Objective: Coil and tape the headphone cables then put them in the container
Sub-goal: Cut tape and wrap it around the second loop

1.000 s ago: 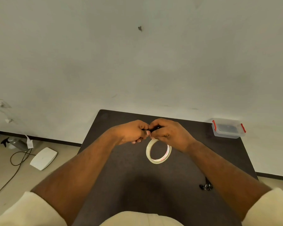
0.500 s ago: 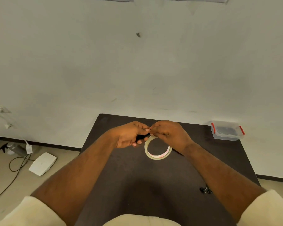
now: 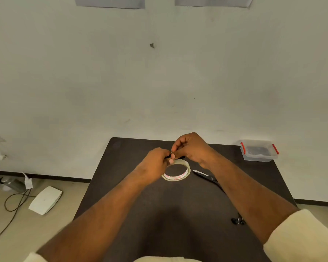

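both hands meet above the far half of a dark surface. the left hand and the right hand pinch a small black bundle of cable between their fingertips, held just over a roll of clear tape that lies flat on the surface. just right of the roll lie scissors, partly hidden under the right forearm. a pair of black earbuds rests near the right edge, close to the person. at the far right corner sits a clear container with red clips — lid on, something dark inside. on the floor to the left lie a white flat device and a dark cord.
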A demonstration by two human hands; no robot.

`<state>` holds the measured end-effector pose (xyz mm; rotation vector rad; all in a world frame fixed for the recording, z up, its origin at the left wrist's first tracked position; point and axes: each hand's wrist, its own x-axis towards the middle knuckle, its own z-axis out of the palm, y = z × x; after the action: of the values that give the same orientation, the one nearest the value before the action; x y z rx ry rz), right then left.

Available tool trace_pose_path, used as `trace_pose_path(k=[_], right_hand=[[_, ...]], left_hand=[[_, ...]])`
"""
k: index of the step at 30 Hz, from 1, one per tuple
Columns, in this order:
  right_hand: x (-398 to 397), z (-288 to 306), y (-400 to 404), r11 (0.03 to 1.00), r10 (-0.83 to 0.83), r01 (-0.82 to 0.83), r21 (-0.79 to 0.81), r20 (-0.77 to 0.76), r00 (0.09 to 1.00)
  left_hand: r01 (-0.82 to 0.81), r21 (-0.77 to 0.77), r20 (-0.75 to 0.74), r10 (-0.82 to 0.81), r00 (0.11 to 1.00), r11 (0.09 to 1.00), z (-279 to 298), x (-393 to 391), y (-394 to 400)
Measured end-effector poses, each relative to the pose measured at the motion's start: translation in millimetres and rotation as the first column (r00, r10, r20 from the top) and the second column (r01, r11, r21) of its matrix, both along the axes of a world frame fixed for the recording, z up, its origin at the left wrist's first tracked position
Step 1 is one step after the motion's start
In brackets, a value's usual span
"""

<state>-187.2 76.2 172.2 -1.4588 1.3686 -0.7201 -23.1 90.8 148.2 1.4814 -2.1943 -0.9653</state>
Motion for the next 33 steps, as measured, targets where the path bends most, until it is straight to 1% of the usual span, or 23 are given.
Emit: trace_pose_path(k=[2, 4, 6, 8, 10, 13, 15, 17, 19, 21, 24, 26, 29, 31, 33], right_hand=[[1.2, 0.2, -1.2, 0.999, -0.035, 0.034, 0.032, 0.016, 0.999], [0.9, -1.0, -3.2, 0.994, -0.073, 0.068, 0.08, 0.06, 0.996], [-0.1, -1.2, -3.8, 0.988, -0.102, 0.088, 0.129, 0.102, 0.99], [-1.3, -2.0, -4.5, 0.988, -0.101, 0.086, 0.126, 0.114, 0.988], [-1.3, -3.7, -2.2, 0.996, -0.081, 0.076, 0.056, 0.098, 0.992], [-0.5, -9.9, 3.6, 0.99, -0.033, 0.032, -0.138, -0.007, 0.999], [-2.2, -10.8, 7.7, 0.968, 0.011, -0.038, -0.249, -0.108, 0.994], [-6.1, -11.6, 10.2, 0.93, 0.092, -0.166, -0.329, -0.229, 0.969], [-10.1, -14.2, 10.2, 0.886, 0.176, -0.31, -0.345, -0.368, 0.913], [-11.0, -11.9, 9.4, 0.864, 0.239, -0.412, -0.29, -0.485, 0.841], [-5.4, -1.7, 4.9, 0.821, 0.248, -0.513, -0.251, -0.652, 0.716], [-0.3, 6.4, 1.6, 0.801, 0.226, -0.556, -0.223, -0.746, 0.626], [4.8, 9.3, -3.8, 0.742, 0.087, -0.621, -0.253, -0.882, 0.463], [7.7, 8.6, -4.8, 0.733, 0.039, -0.63, -0.258, -0.908, 0.417], [9.9, 10.5, -4.1, 0.73, 0.045, -0.635, -0.253, -0.909, 0.414]], left_hand=[[-0.037, -0.083, 0.017, 0.039, 0.999, 0.996, -3.0, -1.9, 2.3], [-0.081, -0.132, 0.03, 0.086, 0.996, 0.988, -4.6, -4.2, 3.4], [-0.108, -0.144, 0.033, 0.114, 0.993, 0.984, -5.7, -6.2, 3.6], [-0.118, -0.139, 0.026, 0.123, 0.992, 0.983, -5.0, -8.3, 2.2], [-0.14, -0.123, -0.003, 0.14, 0.99, 0.983, -4.7, -8.1, -1.3], [-0.15, -0.06, -0.051, 0.147, 0.988, 0.987, -3.5, -6.8, -5.1], [-0.143, 0.01, -0.093, 0.144, 0.985, 0.99, -2.2, -5.2, -7.6], [-0.13, 0.08, -0.126, 0.14, 0.982, 0.988, -2.1, -3.3, -10.7], [-0.115, 0.121, -0.121, 0.129, 0.984, 0.986, -1.0, -1.1, -14.8], [-0.097, 0.149, -0.105, 0.113, 0.988, 0.984, 1.9, 1.2, -19.4], [-0.095, 0.17, -0.087, 0.111, 0.99, 0.981, 8.8, 3.7, -24.7], [-0.108, 0.153, -0.075, 0.12, 0.99, 0.982, 10.1, 3.1, -27.4], [-0.16, 0.05, -0.051, 0.163, 0.985, 0.986, 6.6, -1.5, -28.2], [-0.183, -0.004, -0.043, 0.183, 0.982, 0.983, 3.4, -3.1, -26.6], [-0.168, -0.055, -0.045, 0.165, 0.985, 0.984, 2.4, -3.0, -22.2]])
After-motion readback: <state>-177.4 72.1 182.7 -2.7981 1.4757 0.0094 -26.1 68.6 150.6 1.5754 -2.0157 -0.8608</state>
